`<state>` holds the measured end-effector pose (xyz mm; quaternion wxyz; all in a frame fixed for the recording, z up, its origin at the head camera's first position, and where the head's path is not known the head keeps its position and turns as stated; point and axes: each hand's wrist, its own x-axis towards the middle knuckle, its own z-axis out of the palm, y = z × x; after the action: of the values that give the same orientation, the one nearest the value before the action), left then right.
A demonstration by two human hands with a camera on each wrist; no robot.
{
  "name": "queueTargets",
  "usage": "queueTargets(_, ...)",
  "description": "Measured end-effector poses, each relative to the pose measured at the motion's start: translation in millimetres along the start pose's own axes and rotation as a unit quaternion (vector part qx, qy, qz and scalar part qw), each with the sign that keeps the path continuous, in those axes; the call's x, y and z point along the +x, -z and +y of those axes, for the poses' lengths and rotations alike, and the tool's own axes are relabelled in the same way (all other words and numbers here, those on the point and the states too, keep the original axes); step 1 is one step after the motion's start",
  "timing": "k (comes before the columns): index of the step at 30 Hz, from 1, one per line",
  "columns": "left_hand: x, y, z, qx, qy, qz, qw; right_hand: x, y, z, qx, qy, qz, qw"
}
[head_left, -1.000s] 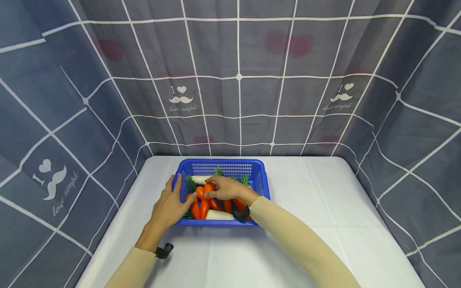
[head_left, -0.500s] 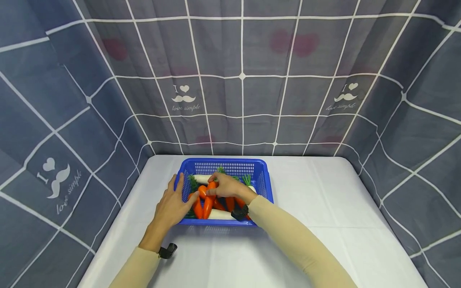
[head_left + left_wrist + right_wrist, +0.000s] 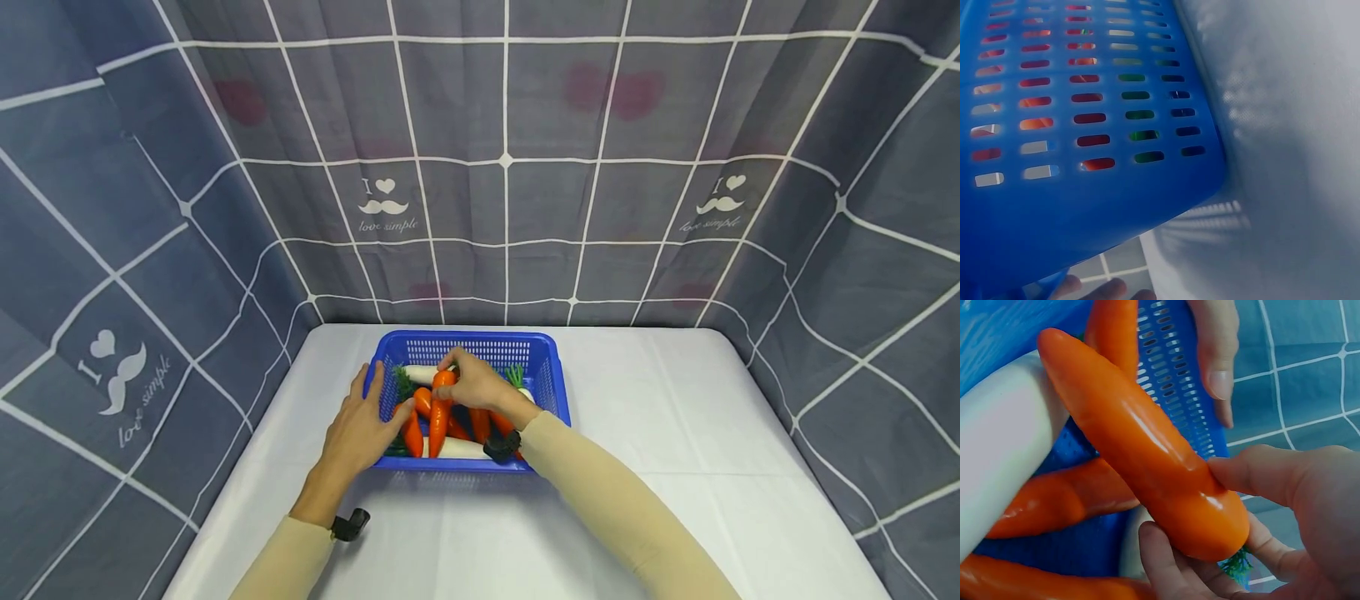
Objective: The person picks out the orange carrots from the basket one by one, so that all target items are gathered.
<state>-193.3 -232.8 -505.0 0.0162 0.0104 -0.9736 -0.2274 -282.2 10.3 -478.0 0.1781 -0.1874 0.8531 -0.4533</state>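
In the head view a blue plastic basket (image 3: 551, 392) holds several orange carrots and white radishes. My right hand (image 3: 480, 387) grips a carrot (image 3: 440, 421) by its thick end. The right wrist view shows the thumb and fingers around that carrot (image 3: 1141, 444), its narrow tip pointing away from the hand over a white radish (image 3: 1004, 431). My left hand (image 3: 360, 433) rests at the basket's left side, fingers fairly straight and spread along the rim. In the left wrist view, only its fingertips (image 3: 1110, 289) show below the basket wall (image 3: 1085, 219).
Other carrots (image 3: 411, 432) lie in the basket, with a radish (image 3: 461, 448) along its front and another radish (image 3: 420, 374) at the back. The basket stands on a white-covered table (image 3: 645, 392). Grey checked curtains (image 3: 540, 200) enclose the back and sides.
The right hand has gripped the carrot and raised its thick end slightly, moving a little to the right. The left hand stays at the basket's side. The head view has shifted slightly.
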Motion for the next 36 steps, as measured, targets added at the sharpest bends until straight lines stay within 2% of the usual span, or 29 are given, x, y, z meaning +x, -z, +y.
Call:
queueTargets(5, 1.4, -1.2, 0.7, -0.001, -0.004, 0.005, 1.0, -4.4, 8.8, -0.1, 0.021, 0.018, 0.02, 0.9994)
queueTargets(14, 2.2, -2.0, -1.0, -0.004, 0.003, 0.004, 1.0, -18.0, 28.5, -8.2, 0.093, 0.039, 0.035, 0.9943)
queueTargets(20, 2.0, -2.0, -1.7, -0.005, 0.0, 0.008, 1.0, -29.7, 48.4, -6.6, 0.094, 0.049, 0.046, 0.9933)
queueTargets(25, 1.0, -2.3, -0.6, -0.007, 0.001, 0.011, 0.9999, -41.0, 69.9, 2.1, 0.073, 0.063, 0.07, 0.9929)
queueTargets(36, -1.6, -0.1, 2.4, -0.019, 0.011, 0.011, 0.9997, -72.9, 125.0, 44.4, 0.034, 0.031, 0.119, 0.9918)
